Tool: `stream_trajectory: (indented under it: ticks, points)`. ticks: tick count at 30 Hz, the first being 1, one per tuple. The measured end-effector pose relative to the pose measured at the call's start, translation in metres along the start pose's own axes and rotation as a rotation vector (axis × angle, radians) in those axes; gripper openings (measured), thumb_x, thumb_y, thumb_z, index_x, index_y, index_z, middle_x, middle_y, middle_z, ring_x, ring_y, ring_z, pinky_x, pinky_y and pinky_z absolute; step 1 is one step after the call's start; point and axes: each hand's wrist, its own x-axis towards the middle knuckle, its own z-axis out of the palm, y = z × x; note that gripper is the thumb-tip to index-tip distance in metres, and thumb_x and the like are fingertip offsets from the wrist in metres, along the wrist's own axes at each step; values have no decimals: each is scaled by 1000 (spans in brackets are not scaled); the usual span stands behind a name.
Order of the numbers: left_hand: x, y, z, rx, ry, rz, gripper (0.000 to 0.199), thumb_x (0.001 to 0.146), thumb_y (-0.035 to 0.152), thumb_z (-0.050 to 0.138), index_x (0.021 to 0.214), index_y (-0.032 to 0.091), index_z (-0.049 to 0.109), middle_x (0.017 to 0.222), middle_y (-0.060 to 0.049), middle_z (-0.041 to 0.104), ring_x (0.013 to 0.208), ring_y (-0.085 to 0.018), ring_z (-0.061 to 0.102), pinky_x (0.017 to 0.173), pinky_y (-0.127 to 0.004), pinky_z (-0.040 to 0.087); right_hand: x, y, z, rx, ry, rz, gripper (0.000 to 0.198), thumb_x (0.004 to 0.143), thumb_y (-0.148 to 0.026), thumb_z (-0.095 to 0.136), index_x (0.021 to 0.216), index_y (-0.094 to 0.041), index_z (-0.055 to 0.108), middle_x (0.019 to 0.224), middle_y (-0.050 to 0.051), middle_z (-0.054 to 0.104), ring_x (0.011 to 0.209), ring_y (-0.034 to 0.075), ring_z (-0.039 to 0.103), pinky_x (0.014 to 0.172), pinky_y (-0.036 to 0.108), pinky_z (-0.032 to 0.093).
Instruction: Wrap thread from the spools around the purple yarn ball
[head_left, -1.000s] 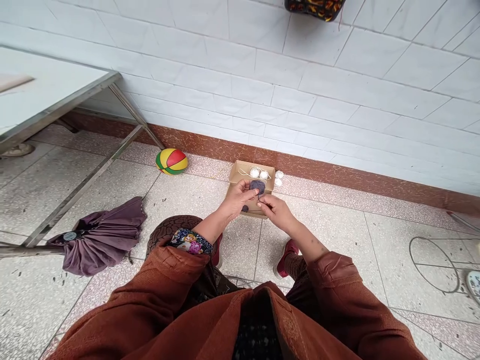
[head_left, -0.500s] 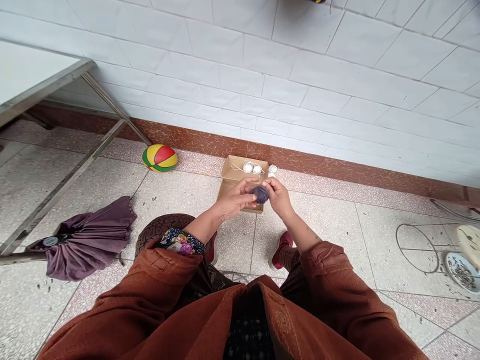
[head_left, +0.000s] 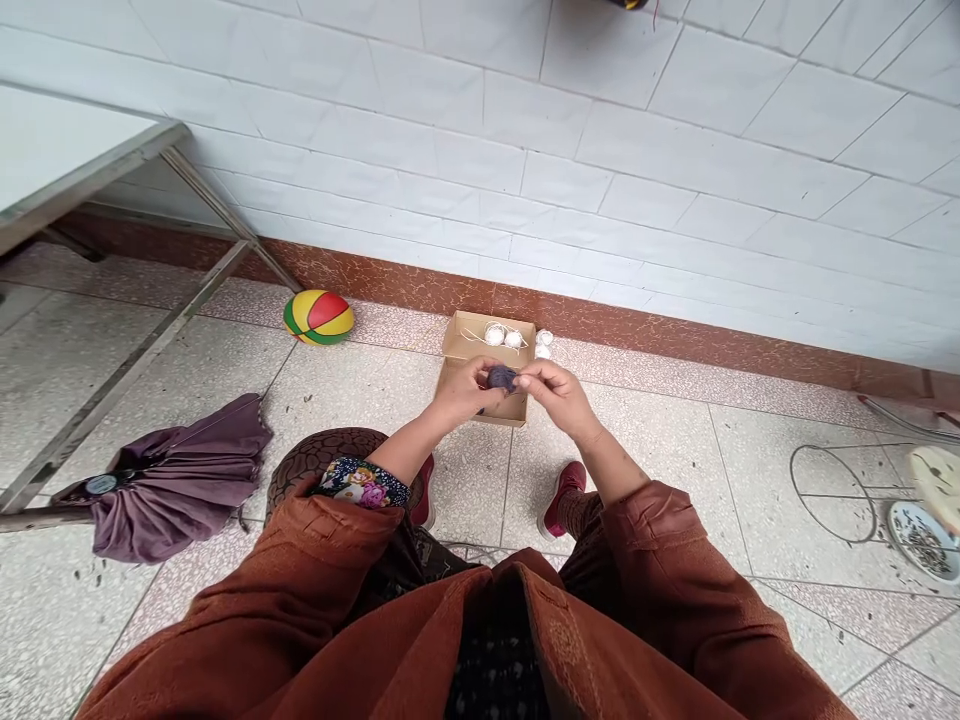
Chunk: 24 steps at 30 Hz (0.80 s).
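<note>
A small ball of dark purple-grey yarn (head_left: 500, 378) is held over an open cardboard box (head_left: 517, 411). My left hand (head_left: 466, 388) curls around the ball's left side, thumb below and fingers above. At the ball's right side, my right hand (head_left: 553, 392) pinches with thumb and forefinger, apparently on the yarn's strand; the strand itself is too fine to make out. Two white yarn balls (head_left: 504, 336) with loose ends lie in the box's raised far part. More white yarn balls (head_left: 544, 343) sit just right of the box, on the floor.
A colourful ball (head_left: 319, 317) rests on the floor by a metal-legged table (head_left: 161, 140). A folded purple umbrella (head_left: 187, 480) lies at the left. On the right are a wire ring stand (head_left: 832, 495) and a bowl of seed-like bits (head_left: 924, 542). The tiled wall (head_left: 450, 150) rises beyond the box.
The dark yarn ball has shifted left and slightly up with my left hand. My right hand has turned and now pinches at the ball's right edge.
</note>
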Motion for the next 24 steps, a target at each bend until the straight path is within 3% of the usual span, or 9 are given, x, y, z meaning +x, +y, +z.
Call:
stream_trajectory:
  ticks: [4, 7, 11, 17, 21, 24]
  points:
    - [-5, 1, 5, -118, -252, 71, 75, 71, 25, 91, 141, 25, 66, 114, -5, 76, 98, -19, 70, 88, -34, 51, 12, 18, -4, -23, 171, 105, 38, 97, -61, 71, 87, -25, 71, 84, 1, 69, 79, 20, 60, 80, 35, 53]
    - [-7, 5, 6, -272, -329, 87, 76, 76, 26, 91, 147, 28, 65, 120, -7, 76, 108, -21, 71, 94, -35, 52, 12, 33, 5, -39, 167, 211, 32, 96, -54, 69, 84, -24, 69, 80, 0, 68, 77, 19, 60, 78, 33, 52]
    - [-4, 9, 4, -301, -174, 40, 54, 75, 31, 90, 127, 23, 75, 117, -7, 77, 104, -20, 68, 93, -35, 52, 2, 43, 24, -82, 52, 240, 21, 96, -43, 67, 87, -24, 71, 87, 2, 74, 85, 22, 66, 82, 34, 54]
    - [7, 1, -4, -103, 122, -1, 46, 68, 27, 88, 111, 20, 75, 99, -2, 75, 90, -18, 65, 89, -34, 50, -14, 31, 31, -212, -126, 60, 28, 103, -46, 65, 85, -25, 69, 82, 2, 70, 81, 20, 65, 81, 33, 54]
    - [12, -7, -7, 28, 151, 51, 45, 64, 22, 85, 108, 21, 76, 98, -2, 73, 83, -17, 63, 84, -34, 50, -15, 10, 16, -143, -227, -63, 35, 105, -55, 65, 90, -25, 74, 83, 3, 71, 77, 19, 64, 79, 34, 55]
    - [11, -11, -4, 59, 69, 66, 51, 63, 23, 87, 113, 21, 77, 105, -4, 74, 83, -16, 63, 83, -34, 51, -9, 0, 1, -69, -146, -43, 38, 103, -61, 69, 92, -25, 76, 85, 3, 72, 76, 19, 64, 76, 34, 55]
